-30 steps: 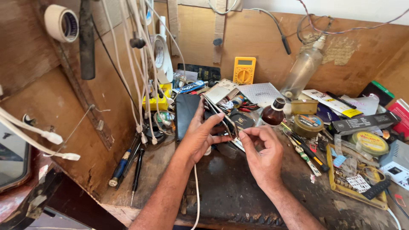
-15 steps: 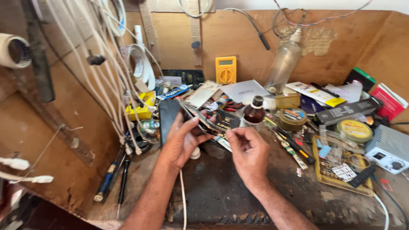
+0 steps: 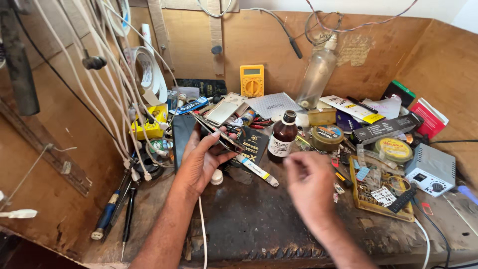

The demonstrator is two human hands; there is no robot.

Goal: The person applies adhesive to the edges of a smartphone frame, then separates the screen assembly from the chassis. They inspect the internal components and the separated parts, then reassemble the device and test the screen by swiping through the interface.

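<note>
Nearest me, my right hand hovers blurred above the dark mat, fingers loosely curled, holding nothing I can make out. My left hand pinches a thin flat phone panel tilted edge-on. Beyond stand a brown bottle with a white label, a round yellow tin, and a yellow multimeter against the wooden wall.

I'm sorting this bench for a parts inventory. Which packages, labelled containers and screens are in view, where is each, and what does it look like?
Yellow multimeter with grey screen: against the back wall, centre.
Brown glass bottle with white label: upright, mid-bench.
Long black box: lying right of centre.
Red and white box: far right, by the wall.
Round yellow-lidded tin: right, beside a grey box with a dial.
Small yellow box: left, behind the white cables.
</note>
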